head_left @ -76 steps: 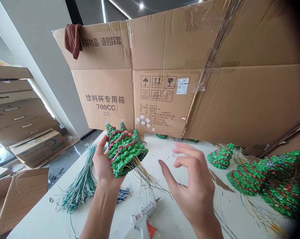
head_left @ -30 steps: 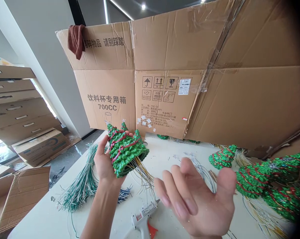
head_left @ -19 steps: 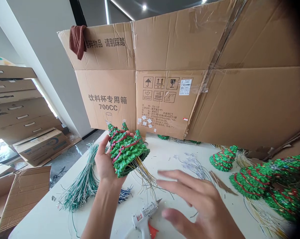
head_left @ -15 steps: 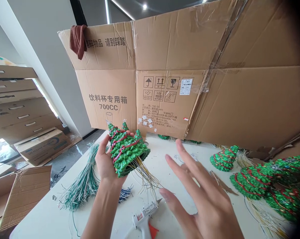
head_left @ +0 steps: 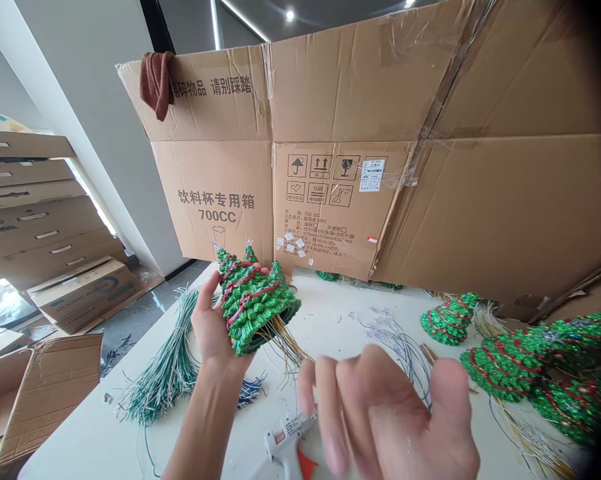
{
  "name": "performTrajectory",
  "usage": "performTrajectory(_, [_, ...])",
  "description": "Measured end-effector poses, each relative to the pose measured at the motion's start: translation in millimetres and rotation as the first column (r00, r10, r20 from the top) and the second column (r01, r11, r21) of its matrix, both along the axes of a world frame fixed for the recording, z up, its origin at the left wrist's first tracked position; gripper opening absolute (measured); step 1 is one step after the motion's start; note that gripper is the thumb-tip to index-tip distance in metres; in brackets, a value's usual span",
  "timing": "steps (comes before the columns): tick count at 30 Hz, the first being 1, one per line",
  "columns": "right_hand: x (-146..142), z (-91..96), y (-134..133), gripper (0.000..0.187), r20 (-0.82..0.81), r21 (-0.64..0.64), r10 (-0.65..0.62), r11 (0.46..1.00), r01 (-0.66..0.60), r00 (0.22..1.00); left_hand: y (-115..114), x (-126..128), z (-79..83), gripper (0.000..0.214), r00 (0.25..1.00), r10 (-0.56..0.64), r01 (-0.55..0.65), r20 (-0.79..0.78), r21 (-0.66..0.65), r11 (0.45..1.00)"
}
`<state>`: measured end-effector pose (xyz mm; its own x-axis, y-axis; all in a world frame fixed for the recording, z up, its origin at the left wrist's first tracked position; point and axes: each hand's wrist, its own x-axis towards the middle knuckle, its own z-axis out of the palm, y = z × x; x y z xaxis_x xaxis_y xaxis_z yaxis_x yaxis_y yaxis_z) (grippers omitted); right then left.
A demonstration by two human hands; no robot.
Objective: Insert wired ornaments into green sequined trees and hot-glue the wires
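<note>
glitter tree ornament [head_left: 256,305] | in left hand [head_left: 213,330] grip | right hand [head_left: 385,417] open

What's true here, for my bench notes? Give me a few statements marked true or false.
The left hand holds a green glitter tree ornament: true.

The right hand grips the hot glue gun: false; the hand is open and raised, and the glue gun lies on the table.

Loose wires trail from the underside of the ornament: true.

A brown cloth hangs over the top edge of the cardboard box: true.

The other green trees stand to the left of the held ornament: false; they stand to its right.
</note>
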<state>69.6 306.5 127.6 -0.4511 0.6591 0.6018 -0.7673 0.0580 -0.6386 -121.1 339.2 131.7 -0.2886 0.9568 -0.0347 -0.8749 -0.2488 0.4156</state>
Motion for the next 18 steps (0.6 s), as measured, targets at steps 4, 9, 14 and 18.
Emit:
performTrajectory(4, [26,3.2,5,0.073,0.292,0.278,-0.008,0.958,-0.076,0.957,0,0,0.7,0.034,1.000,0.010,-0.010,0.011,0.017,1.000])
performTrajectory(9, [48,8.7,10,0.027,0.383,0.776,-0.820,0.535,0.333,0.425,0,-2,-2.2,0.033,1.000,0.015,-0.015,0.012,0.070,0.997])
performTrajectory(14, [31,-1.9,16,0.075,0.205,0.852,-0.969,0.248,0.461,0.141,1,0,-2.4,0.034,1.000,-0.004,0.003,0.018,0.059,0.998])
performTrajectory(18, [14,-9.9,17,0.085,0.360,0.481,-0.659,0.737,0.474,0.660,1,1,-1.4,0.032,1.000,0.004,-0.005,0.027,0.047,0.999])
